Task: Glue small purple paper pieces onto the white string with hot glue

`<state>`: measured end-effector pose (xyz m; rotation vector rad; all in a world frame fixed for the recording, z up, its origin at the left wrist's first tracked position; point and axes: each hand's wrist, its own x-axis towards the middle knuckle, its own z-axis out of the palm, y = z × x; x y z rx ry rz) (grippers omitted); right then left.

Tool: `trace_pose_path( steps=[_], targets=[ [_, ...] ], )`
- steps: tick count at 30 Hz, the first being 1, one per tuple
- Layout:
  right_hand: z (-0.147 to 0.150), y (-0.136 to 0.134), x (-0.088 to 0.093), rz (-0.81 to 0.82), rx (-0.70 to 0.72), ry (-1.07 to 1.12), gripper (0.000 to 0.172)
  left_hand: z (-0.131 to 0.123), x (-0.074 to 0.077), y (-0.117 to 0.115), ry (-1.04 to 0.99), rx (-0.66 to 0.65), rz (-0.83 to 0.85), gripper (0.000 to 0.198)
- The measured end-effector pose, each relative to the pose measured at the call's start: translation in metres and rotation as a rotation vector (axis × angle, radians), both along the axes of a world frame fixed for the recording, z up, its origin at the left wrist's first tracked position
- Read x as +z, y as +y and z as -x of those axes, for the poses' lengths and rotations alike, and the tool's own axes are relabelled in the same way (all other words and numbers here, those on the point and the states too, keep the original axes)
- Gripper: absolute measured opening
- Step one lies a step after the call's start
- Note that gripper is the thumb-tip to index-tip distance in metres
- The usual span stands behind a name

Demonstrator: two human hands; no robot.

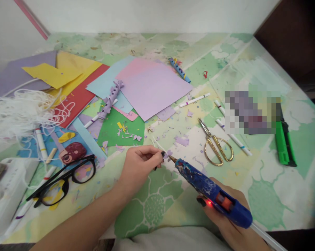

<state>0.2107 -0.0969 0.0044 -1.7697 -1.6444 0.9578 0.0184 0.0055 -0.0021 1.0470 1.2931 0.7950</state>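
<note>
My right hand (227,205) is wrapped round a blue hot glue gun (212,191), with a red light glowing on its side and a clear glue stick (267,237) coming out of its back end. The gun's metal nozzle (172,159) points left toward my left hand (144,160), whose thumb and forefinger are pinched together. A small purple paper piece (168,153) shows at those fingertips, right by the nozzle; its far part is hidden by the fingers. Thin white strands (155,140) stick up just beyond them.
Gold-handled scissors (215,143) lie right of the nozzle, near several markers (235,137) and a green tool (284,143). Coloured paper sheets (157,87) and a decorated purple roll (110,101) lie beyond. White string (21,108) and black glasses (65,181) are at left.
</note>
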Motion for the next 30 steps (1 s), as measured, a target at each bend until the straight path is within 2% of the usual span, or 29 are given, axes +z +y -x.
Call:
trace_pose_path(
  steps=[8, 16, 30],
  targets=[
    [0.0043, -0.0001, 0.0023, 0.025, -0.039, -0.003, 0.025, -0.001, 0.0012, -0.001, 0.024, -0.01, -0.008, 0.012],
    [0.0022, 0.0, -0.0025, 0.021, -0.038, -0.047, 0.026, 0.0005, -0.0017, -0.0015, 0.016, -0.019, -0.013, 0.012],
    [-0.0012, -0.0007, 0.0014, 0.012, -0.012, -0.027, 0.024, -0.0002, -0.005, -0.0001, -0.028, 0.013, 0.025, 0.016]
  ],
)
